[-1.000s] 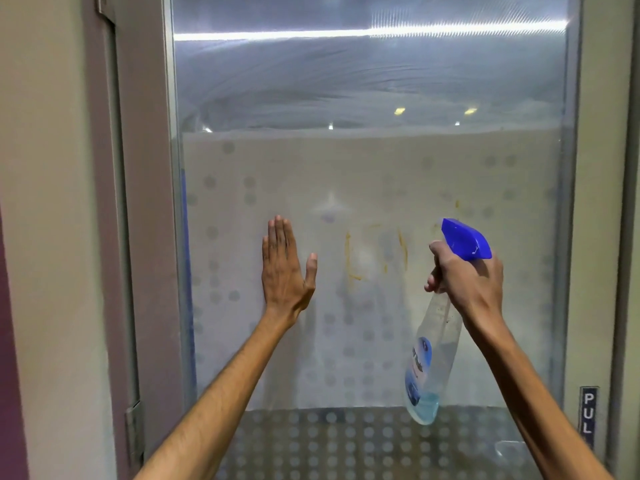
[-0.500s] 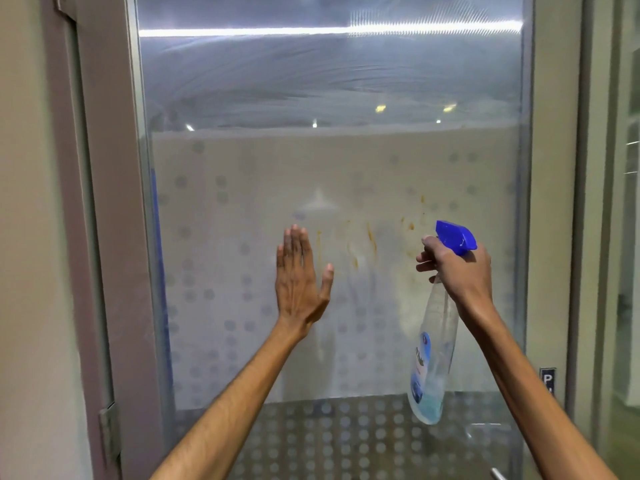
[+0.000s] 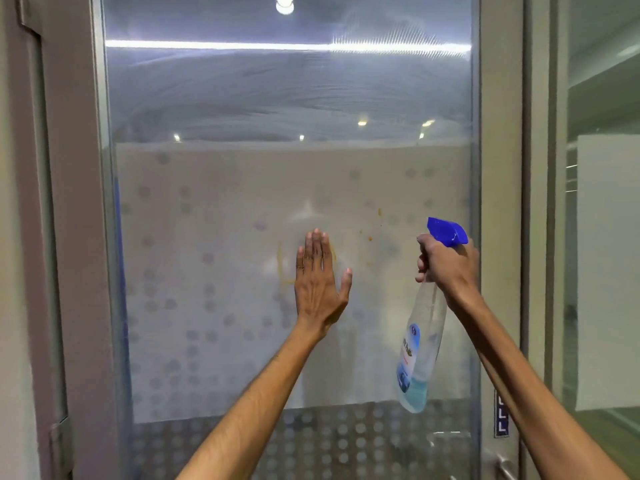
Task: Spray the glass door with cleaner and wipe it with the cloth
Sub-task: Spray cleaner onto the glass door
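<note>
Two hands up at one glass door (image 3: 242, 188)
Left hand (image 3: 318, 282) spread flat on the pane; right hand (image 3: 446, 268), at three o'clock, clenched round one spray bottle (image 3: 420, 344); blue liquid pooled low inside.

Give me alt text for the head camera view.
A right hand holds a blue-topped spray bottle up to a frosted glass door marked with yellowish stains, while the open left hand is flat against the glass.

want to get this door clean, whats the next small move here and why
Probably squeeze the trigger. The right hand holds the spray bottle up with its blue nozzle aimed at the glass door, where yellow smears show. The left hand lies flat, open and empty; no cloth is in view, so wiping waits.
</note>
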Available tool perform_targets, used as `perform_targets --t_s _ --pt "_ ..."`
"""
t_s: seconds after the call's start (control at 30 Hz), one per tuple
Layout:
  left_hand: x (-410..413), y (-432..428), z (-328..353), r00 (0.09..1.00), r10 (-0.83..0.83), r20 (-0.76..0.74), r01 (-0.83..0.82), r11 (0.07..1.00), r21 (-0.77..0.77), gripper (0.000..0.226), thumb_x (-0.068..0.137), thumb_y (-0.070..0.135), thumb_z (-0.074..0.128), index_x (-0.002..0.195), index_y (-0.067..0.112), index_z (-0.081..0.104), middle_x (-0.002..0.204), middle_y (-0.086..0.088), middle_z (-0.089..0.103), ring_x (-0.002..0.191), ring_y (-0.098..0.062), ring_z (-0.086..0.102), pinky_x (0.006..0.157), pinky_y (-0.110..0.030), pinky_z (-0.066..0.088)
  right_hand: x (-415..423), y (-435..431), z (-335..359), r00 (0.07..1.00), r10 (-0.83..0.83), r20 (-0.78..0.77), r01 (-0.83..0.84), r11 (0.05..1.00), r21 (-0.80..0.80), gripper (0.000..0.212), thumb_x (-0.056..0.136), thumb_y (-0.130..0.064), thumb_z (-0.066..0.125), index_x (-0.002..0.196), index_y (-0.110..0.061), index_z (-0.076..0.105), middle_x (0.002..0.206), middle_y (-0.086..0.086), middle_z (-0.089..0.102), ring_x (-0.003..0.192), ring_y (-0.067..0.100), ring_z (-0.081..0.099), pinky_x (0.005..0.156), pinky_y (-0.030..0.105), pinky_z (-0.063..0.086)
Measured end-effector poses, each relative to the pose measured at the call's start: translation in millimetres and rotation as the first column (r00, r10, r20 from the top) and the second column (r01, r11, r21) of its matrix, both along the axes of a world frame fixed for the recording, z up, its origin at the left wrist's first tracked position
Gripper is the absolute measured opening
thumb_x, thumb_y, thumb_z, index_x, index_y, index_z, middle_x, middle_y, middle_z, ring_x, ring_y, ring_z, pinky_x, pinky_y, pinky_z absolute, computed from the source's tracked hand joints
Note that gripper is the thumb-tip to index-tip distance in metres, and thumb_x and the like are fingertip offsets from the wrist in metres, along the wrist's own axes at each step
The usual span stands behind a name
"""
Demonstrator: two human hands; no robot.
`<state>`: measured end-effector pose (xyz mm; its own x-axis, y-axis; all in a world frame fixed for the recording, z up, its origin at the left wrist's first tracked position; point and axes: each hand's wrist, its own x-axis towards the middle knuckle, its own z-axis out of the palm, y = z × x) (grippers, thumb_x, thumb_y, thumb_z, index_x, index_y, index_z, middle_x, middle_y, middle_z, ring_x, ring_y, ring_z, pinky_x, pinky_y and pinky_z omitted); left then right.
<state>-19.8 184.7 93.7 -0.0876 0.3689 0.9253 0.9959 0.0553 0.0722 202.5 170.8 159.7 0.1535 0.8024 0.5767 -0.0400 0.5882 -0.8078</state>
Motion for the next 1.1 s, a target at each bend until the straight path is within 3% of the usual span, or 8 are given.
perform_targets --t_s 0.2,0.37,0.63,0.7,0.77,0.8,0.9,1.1 --pt "6 6 -2 1.0 0.019 0.021 -0.019 1.0 -0.01 0.08 0.098 0.048 0.03 0.157 0.002 0.001 0.166 -0.012 -0.006 0.154 -0.023 -0.009 0.126 -0.037 -0.003 14 6 -17 0.999 -0.038 0.038 0.038 0.999 -0.011 0.025 0.078 -0.028 0.062 0.058 -0.013 0.058 0.045 0.003 0.058 0.043 0.021 0.06 0.065 0.046 0.06" --pt "13 2 -7 0.999 -0.008 0.041 0.009 1.0 -0.008 0.079 0.098 0.048 0.029 0.157 0.002 0.0 0.165 -0.011 -0.008 0.154 -0.023 -0.01 0.126 -0.037 -0.004 21 13 -31 0.998 0.033 0.058 -0.034 0.999 0.013 0.014 0.083 -0.02 0.067 0.07 -0.014 0.066 0.067 0.003 0.073 0.047 0.026 0.063 0.059 0.039 0.054" --pt "63 -18 -52 0.944 -0.32 0.076 0.319 0.947 0.029 0.077 0.094 0.026 0.054 0.157 0.005 0.015 0.166 -0.012 0.005 0.155 -0.024 0.0 0.127 -0.036 0.007 25 13 -64 0.984 0.148 0.099 -0.145 0.989 -0.03 0.021 0.09 -0.029 0.069 0.083 -0.009 0.069 0.073 0.003 0.075 0.043 0.017 0.062 0.045 0.02 0.048" --pt "82 -26 -71 0.896 -0.414 0.16 0.418 0.908 0.007 0.07 0.094 0.032 0.056 0.153 0.009 0.028 0.163 -0.011 0.024 0.152 -0.026 0.023 0.122 -0.037 0.027 28 14 -74 0.976 0.194 0.097 -0.19 0.98 -0.055 0.025 0.091 -0.033 0.069 0.089 -0.008 0.07 0.077 0.003 0.076 0.045 0.018 0.063 0.046 0.02 0.049" --pt "101 -35 -87 0.849 -0.465 0.253 0.488 0.872 -0.035 0.062 0.091 0.048 0.056 0.143 0.019 0.038 0.143 -0.007 0.054 0.126 -0.022 0.058 0.1 -0.041 0.052 33 15 -82 0.966 0.232 0.11 -0.224 0.971 -0.083 0.031 0.092 -0.038 0.069 0.094 -0.007 0.07 0.083 0.005 0.076 0.05 0.02 0.064 0.049 0.023 0.049" --pt "109 -39 -94 0.83 -0.476 0.29 0.514 0.855 -0.066 0.062 0.088 0.057 0.055 0.137 0.023 0.039 0.13 -0.004 0.064 0.111 -0.017 0.066 0.088 -0.04 0.057 37 15 -86 0.963 0.241 0.12 -0.23 0.969 -0.094 0.033 0.092 -0.04 0.068 0.095 -0.007 0.071 0.085 0.006 0.076 0.051 0.02 0.064 0.05 0.024 0.049" --pt "128 -43 -112 0.773 -0.506 0.382 0.601 0.778 -0.186 0.072 0.076 0.075 0.055 0.133 0.034 0.038 0.116 0.001 0.072 0.102 -0.012 0.071 0.084 -0.033 0.058 50 11 -98 0.952 0.28 0.123 -0.265 0.957 -0.121 0.036 0.092 -0.043 0.068 0.095 -0.007 0.072 0.088 0.007 0.077 0.05 0.019 0.063 0.048 0.022 0.047" --pt "153 -31 -138 0.553 -0.572 0.606 0.831 0.433 -0.35 0.077 0.067 0.078 0.069 0.133 0.051 0.04 0.129 0.006 0.064 0.111 -0.009 0.066 0.097 -0.04 0.056 90 2 -126 0.922 0.332 0.198 -0.306 0.94 -0.149 0.041 0.094 -0.051 0.062 0.104 -0.014 0.074 0.096 0.004 0.078 0.056 0.017 0.066 0.056 0.023 0.053"
